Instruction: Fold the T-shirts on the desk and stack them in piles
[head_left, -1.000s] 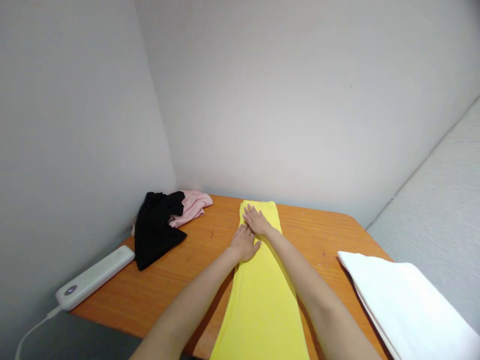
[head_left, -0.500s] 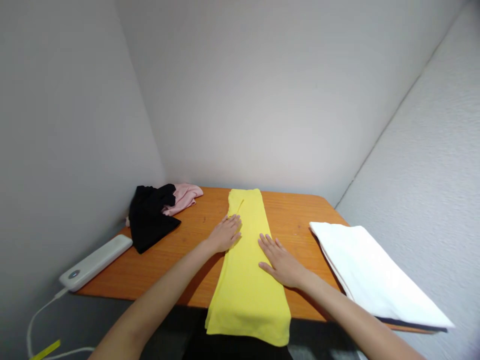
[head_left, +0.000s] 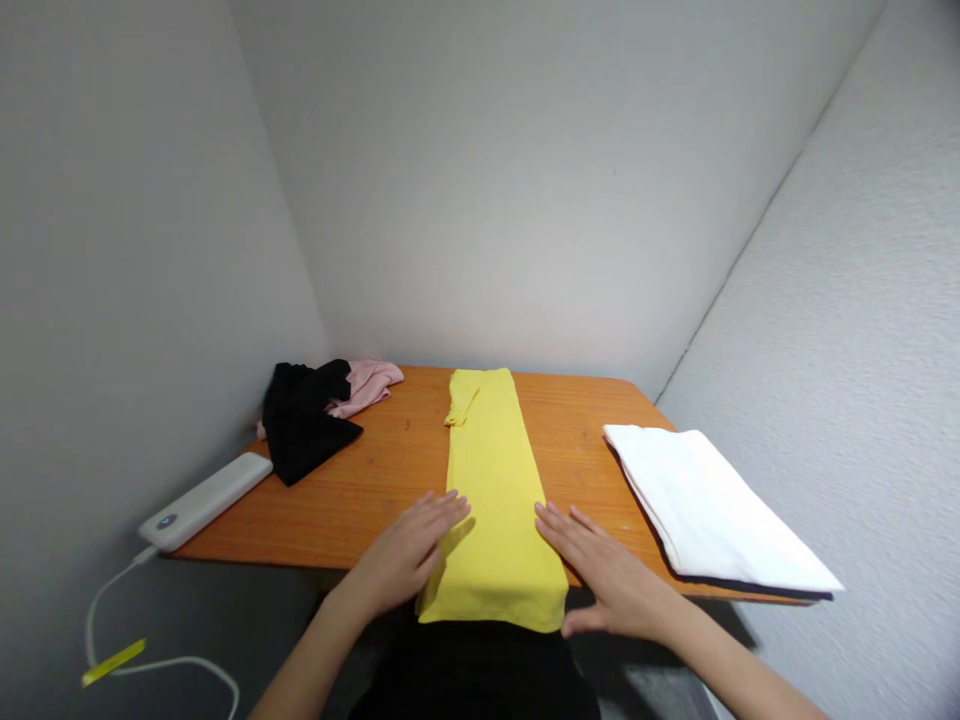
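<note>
The left hand [head_left: 405, 555] and right hand [head_left: 611, 580] had their fingers outstretched, ungripped, at either side of a yellow cloth [head_left: 493, 480]. It lay lengthwise on the wooden surface [head_left: 397, 465], its near end overhanging the edge. Pale walls [head_left: 465, 200] enclosed the back and sides. Folded white fabric [head_left: 720, 510] lay rightward; black [head_left: 307, 425] and pink garments [head_left: 371, 385] and a corded white device [head_left: 214, 500] crowded the left.

Bare forearms [head_left: 712, 652], plain black clothing [head_left: 476, 672].
</note>
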